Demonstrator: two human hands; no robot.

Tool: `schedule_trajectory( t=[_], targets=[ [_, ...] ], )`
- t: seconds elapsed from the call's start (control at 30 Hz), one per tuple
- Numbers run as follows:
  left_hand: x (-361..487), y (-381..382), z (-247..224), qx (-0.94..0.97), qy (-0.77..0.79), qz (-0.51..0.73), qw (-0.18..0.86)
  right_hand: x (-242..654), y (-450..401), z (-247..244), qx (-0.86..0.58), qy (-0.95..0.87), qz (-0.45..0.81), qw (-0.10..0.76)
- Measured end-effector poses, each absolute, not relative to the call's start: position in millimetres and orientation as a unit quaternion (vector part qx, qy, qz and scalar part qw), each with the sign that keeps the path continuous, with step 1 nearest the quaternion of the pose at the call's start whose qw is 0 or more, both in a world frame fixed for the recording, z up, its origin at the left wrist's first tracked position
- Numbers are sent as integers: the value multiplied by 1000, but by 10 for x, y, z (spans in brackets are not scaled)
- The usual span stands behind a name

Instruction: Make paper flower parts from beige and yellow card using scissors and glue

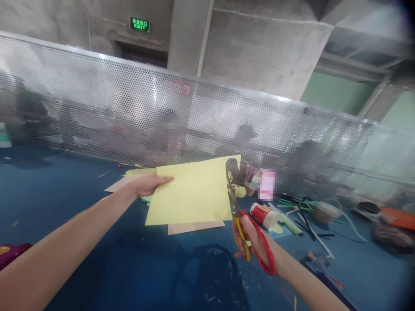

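Two bare hands above blue tabletop (136, 268); left hand (151, 185) holds yellow paper (194, 190) by its left side, index finger flat on top, thumb not visible; right hand (256, 237) grips scissors (235, 205) by red and yellow handles, blades at paper's right edge, below curved notch; pink sheet (194, 227) partly under paper; red-and-white cup (263, 216) on its side near scissors; perforated screen (129, 108) behind

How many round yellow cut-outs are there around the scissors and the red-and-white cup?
2. One yellow disc shows just right of the blades of the scissors; another is beside the red-and-white cup. More may be hidden behind the right hand.
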State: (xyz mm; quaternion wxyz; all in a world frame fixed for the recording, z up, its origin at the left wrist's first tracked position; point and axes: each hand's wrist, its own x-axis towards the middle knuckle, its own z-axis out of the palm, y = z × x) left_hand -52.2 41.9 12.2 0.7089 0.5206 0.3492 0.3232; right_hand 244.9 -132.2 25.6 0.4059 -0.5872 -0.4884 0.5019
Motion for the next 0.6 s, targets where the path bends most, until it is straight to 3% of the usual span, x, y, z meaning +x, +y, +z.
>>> schedule_trajectory(
  t=[0.6],
  targets=[
    [-417,348,150,537,326,317,711,2470,-1258,150,-588,-551,433,404]
  ],
)
